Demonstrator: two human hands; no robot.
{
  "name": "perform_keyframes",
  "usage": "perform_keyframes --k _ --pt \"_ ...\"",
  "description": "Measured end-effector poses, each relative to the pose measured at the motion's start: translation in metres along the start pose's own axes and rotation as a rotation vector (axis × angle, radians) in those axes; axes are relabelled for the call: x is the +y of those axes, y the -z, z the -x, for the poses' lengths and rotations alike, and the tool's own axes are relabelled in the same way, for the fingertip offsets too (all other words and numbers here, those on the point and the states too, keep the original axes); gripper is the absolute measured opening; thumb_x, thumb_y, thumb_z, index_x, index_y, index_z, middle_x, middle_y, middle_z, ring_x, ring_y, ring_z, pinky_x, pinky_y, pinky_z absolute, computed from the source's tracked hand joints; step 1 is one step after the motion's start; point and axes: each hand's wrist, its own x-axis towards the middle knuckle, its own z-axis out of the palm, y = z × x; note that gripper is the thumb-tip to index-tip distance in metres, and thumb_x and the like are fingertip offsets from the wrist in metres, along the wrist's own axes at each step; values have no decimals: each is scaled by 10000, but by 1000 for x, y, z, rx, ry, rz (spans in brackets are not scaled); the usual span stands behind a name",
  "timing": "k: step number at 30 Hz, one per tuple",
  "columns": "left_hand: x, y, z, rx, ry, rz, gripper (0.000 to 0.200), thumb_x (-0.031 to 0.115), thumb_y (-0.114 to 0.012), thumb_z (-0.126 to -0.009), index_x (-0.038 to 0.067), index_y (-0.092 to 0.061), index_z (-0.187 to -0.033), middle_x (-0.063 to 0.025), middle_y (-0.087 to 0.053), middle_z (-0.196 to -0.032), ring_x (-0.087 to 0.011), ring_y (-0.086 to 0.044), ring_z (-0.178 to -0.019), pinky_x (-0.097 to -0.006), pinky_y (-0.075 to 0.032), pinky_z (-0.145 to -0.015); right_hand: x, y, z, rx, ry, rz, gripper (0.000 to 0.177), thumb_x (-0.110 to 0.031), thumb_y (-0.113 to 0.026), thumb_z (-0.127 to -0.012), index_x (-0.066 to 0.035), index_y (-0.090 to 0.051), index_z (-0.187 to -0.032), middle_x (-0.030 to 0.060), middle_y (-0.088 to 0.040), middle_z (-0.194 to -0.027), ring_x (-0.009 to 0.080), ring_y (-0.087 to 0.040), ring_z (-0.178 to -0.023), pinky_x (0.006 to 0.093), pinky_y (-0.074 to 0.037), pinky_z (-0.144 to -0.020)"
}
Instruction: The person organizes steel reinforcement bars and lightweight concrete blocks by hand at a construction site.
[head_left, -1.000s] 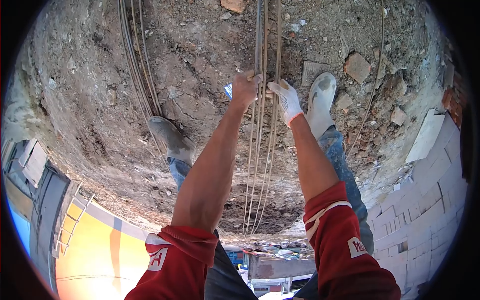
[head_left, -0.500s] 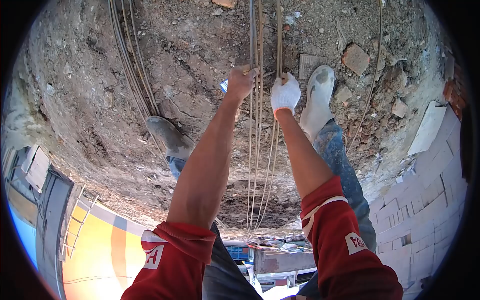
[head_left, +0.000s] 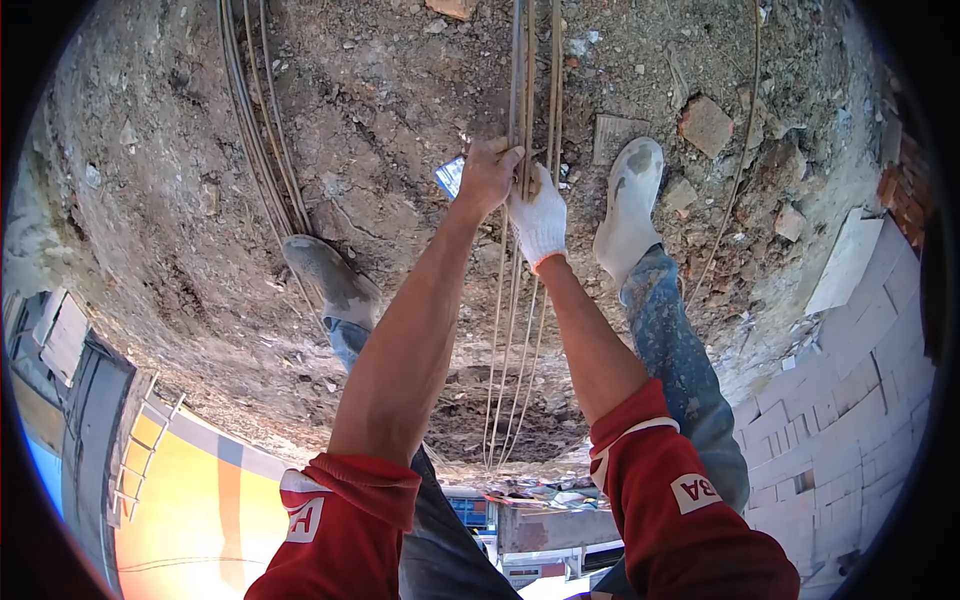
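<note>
Several long thin metal rods run from the top of the view down between my legs. My bare left hand is closed at the left side of the rods, its fingers round them. Close beside it on the right, my right hand, in a white glove with an orange cuff, is closed round the rods too. The two hands nearly touch. A small blue and white packet lies on the dirt just left of my left hand.
More rods lie on the ground at the left, and a single rod at the right. Broken brick pieces lie near my right boot. My left boot stands beside the left rods. Stacked pale blocks are at the right.
My gloved right hand has moved left, close to my left hand, and the rods between them are now drawn closer together. My left hand has shifted slightly.
</note>
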Motion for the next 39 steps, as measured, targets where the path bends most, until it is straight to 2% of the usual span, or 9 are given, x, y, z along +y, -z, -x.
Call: perform_keyframes --k 10,16,18,19,20,21,24,32,39 --pt "84 -21 -6 179 -48 285 311 261 -608 -890 -32 -616 -996 -181 -681 -800 -240 -660 -674 -370 -506 -616 -5 -17 17 25 -86 -225 282 -239 -670 -835 25 -611 -914 193 -669 -807 318 -646 -716 380 -482 -658" --pt "134 -65 5 411 -212 -215 369 219 -484 -959 -45 -463 -1216 -290 -624 -886 -467 -622 -900 -506 -494 -779 14 8 27 120 -9 -130 212 -183 -612 -901 14 -614 -979 187 -673 -828 261 -660 -737 386 -489 -660" --pt "129 -72 -7 363 -87 -340 480 249 -529 -929 -44 -410 -1290 -312 -602 -1030 -477 -594 -981 -514 -483 -845 27 18 3 -71 -550 -1030 251 -213 -635 -874 -10 -613 -1021 216 -666 -951 302 -666 -888 406 -498 -708" --pt "122 -72 -7 343 -59 -428 537 262 -555 -909 -47 -390 -1317 -320 -583 -1113 -477 -580 -1021 -514 -477 -882 29 28 -2 -74 -271 -196 265 -223 -646 -856 -23 -614 -1026 222 -658 -985 312 -658 -921 406 -503 -717" --pt "122 -62 -2 373 -62 -440 537 262 -555 -909 -47 -390 -1317 -320 -583 -1113 -477 -580 -1021 -514 -477 -882 24 35 -4 -40 52 624 280 -234 -657 -838 -35 -616 -1031 228 -650 -1019 322 -649 -953 407 -508 -726" --pt "123 -54 11 341 -55 -427 546 262 -581 -885 -23 -407 -1317 -306 -570 -1148 -472 -572 -1037 -512 -471 -903 13 39 5 -56 72 614 280 -234 -657 -838 -35 -616 -1031 228 -650 -1019 322 -649 -953 407 -508 -726" --pt "96 -29 51 443 -269 -518 515 235 -619 -842 24 -456 -1282 -276 -576 -1152 -447 -555 -1075 -495 -461 -932 -8 65 31 59 102 383 244 -197 -655 -814 -26 -626 -986 210 -664 -932 312 -657 -881 405 -515 -737" --pt "149 114 220 351 -98 -258 407 168 -633 -875 74 -512 -1252 -186 -612 -1119 -294 -652 -982 -388 -536 -804 -72 47 49 -90 -30 -62 160 -134 -613 -804 -21 -658 -908 151 -675 -815 286 -657 -746 351 -494 -700" --pt "158 227 227 201 -99 -43 353 121 -592 -894 60 -525 -1236 -163 -609 -1090 -274 -647 -955 -376 -529 -809 -180 -52 -8 -156 -80 -439 108 -40 -580 -844 21 -651 -899 67 -656 -813 134 -636 -742 260 -513 -684"
